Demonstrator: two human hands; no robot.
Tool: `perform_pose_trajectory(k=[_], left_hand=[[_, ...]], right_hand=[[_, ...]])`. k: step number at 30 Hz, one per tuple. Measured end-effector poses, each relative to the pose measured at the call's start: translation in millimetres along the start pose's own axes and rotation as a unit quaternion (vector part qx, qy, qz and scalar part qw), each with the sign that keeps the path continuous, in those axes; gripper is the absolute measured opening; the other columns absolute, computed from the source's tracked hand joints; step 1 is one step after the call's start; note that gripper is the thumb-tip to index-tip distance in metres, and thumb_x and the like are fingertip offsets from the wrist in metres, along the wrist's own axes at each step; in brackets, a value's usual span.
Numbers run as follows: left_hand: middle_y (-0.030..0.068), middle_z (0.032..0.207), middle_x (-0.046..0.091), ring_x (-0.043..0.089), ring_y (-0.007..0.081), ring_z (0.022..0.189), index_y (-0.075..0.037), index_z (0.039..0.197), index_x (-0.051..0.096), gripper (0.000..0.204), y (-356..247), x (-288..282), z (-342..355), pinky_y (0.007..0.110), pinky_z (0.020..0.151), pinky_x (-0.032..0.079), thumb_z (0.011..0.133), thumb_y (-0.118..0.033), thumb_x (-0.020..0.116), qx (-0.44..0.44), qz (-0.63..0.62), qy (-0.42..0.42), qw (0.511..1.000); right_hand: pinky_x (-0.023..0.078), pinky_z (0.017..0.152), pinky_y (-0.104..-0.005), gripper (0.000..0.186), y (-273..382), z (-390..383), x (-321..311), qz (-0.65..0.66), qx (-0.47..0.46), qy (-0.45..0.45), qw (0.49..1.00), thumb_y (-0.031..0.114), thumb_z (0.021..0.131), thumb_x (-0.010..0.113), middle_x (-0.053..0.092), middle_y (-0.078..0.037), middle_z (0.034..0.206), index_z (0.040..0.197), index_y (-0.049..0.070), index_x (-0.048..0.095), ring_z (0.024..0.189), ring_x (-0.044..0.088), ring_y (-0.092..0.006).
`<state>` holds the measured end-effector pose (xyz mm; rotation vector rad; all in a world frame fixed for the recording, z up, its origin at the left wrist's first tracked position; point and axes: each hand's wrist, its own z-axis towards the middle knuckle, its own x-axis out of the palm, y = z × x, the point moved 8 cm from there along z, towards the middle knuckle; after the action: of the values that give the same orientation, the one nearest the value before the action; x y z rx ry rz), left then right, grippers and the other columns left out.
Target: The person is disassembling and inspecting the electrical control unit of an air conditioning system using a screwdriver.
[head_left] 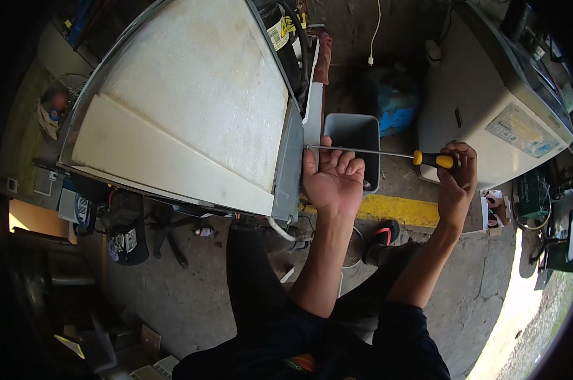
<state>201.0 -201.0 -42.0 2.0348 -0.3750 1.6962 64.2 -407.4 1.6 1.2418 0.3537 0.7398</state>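
Your dark shirt (235, 354) lies nearest the camera, at six o'clock. A long yellow-and-black screwdriver (433, 159) runs nearly level, its handle toward three o'clock, its tip at the grey edge of a white-faced appliance cabinet (191, 82) that fills ten o'clock. Your right hand (458, 182) has its grip closed around the handle, apparently to control the shaft from its far end. Your left hand (335, 185), just right of centre, seems placed to guide the tip; its fingers curl loosely, palm up, and you cannot tell whether they pinch the shaft. A grey bin (359, 126) stands behind, at two o'clock. Your left forearm rises from six o'clock, your right from four.
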Motion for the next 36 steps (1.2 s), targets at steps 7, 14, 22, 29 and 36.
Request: perform_pose_trajectory(k=[7, 14, 22, 29, 36], left_hand=[[0.0001, 0.072, 0.05, 0.042, 0.0133, 0.06, -0.009, 0.112, 0.071, 0.043, -3, 1, 4, 0.03, 0.059, 0.035, 0.11, -0.041, 0.042, -0.019, 0.013, 0.059, 0.998], [0.0001, 0.074, 0.051, 0.043, 0.0108, 0.062, -0.009, 0.116, 0.069, 0.036, 15, -7, -9, 0.027, 0.061, 0.034, 0.111, -0.035, 0.045, -0.036, 0.085, 0.049, 0.994], [-0.0033, 0.075, 0.047, 0.038, 0.0057, 0.064, -0.01, 0.115, 0.063, 0.022, 15, 5, -36, 0.024, 0.062, 0.033, 0.111, -0.028, 0.052, 0.052, 0.379, 0.0, 0.924], [-0.0052, 0.076, 0.044, 0.033, 0.0043, 0.063, -0.007, 0.104, 0.059, 0.019, 17, 25, -126, 0.02, 0.057, 0.029, 0.111, -0.022, 0.05, 0.159, 0.645, 0.106, 0.74], [-0.001, 0.075, 0.047, 0.036, 0.0048, 0.06, -0.008, 0.092, 0.053, 0.021, -44, 114, -175, 0.021, 0.055, 0.028, 0.107, -0.019, 0.044, 0.106, 0.531, 0.133, 0.83]], right_hand=[[0.043, 0.091, -0.0294, 0.019, -14, 6, -7, 0.248, -0.009, 0.009, 0.969, 0.01, 0.104, 0.059, 0.064, -0.006, 0.098, 0.121, 0.003, 0.062, 0.096, 0.059, -0.0177], [0.045, 0.095, -0.0321, 0.019, -22, 0, -42, 0.176, 0.03, -0.057, 0.982, 0.007, 0.103, 0.06, 0.064, -0.006, 0.1, 0.12, 0.001, 0.063, 0.097, 0.059, -0.0175], [0.053, 0.081, -0.0282, 0.018, -17, -108, -73, -0.06, 0.138, -0.097, 0.984, 0.014, 0.105, 0.062, 0.063, -0.006, 0.099, 0.116, 0.0, 0.066, 0.088, 0.06, -0.0134], [0.047, 0.071, -0.0221, 0.02, -32, -271, -98, 0.049, 0.231, -0.178, 0.955, 0.023, 0.109, 0.056, 0.064, -0.007, 0.095, 0.105, 0.004, 0.062, 0.077, 0.056, -0.0099], [0.045, 0.074, -0.0245, 0.025, -10, -307, -142, 0.145, 0.171, -0.221, 0.949, 0.028, 0.11, 0.054, 0.065, -0.008, 0.102, 0.115, 0.004, 0.063, 0.082, 0.054, -0.0116]])
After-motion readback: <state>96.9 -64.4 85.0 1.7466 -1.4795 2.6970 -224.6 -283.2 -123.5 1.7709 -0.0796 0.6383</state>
